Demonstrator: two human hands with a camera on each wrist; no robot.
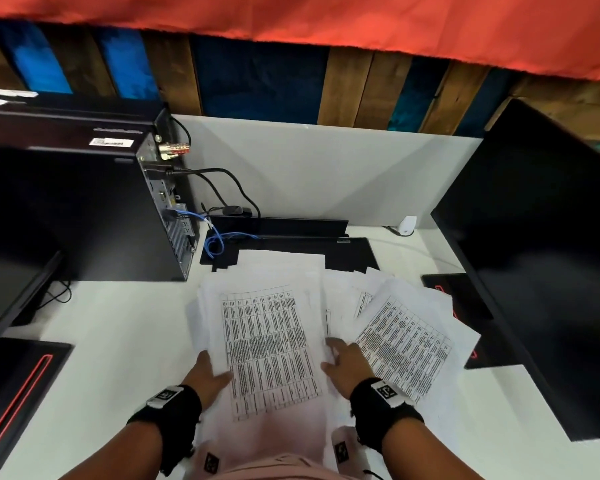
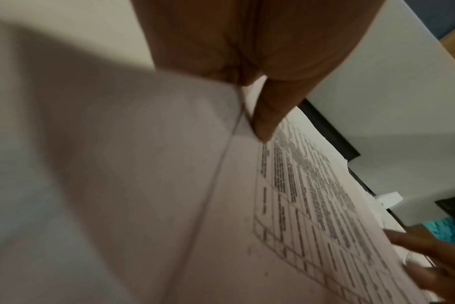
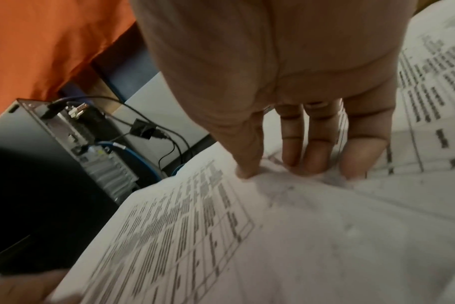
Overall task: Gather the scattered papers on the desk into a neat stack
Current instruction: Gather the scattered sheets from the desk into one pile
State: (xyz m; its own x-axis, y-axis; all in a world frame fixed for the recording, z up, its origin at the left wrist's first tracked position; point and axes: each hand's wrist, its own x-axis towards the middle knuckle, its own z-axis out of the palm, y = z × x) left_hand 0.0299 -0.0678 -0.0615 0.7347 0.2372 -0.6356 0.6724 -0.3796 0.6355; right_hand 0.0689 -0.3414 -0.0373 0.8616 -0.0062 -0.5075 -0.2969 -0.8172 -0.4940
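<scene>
White desk [image 1: 118,341]: left hand [image 1: 207,374] pinches the printed pile [image 1: 267,344] at nine o'clock; right hand [image 1: 347,362], fingers seemingly flat, steadies papers [image 1: 402,344] at three o'clock for squaring.

Both forearms reaching forward, black wristbands on each, left hand [image 1: 207,372] with thumb pinched over the papers [image 1: 267,344] (fingers hidden underneath), right hand [image 1: 347,363] flat, fingers spread, pressing down

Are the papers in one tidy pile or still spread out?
Still spread out. The papers fan across the desk at different angles, some slanting off right; the left hand grips one edge.
</scene>
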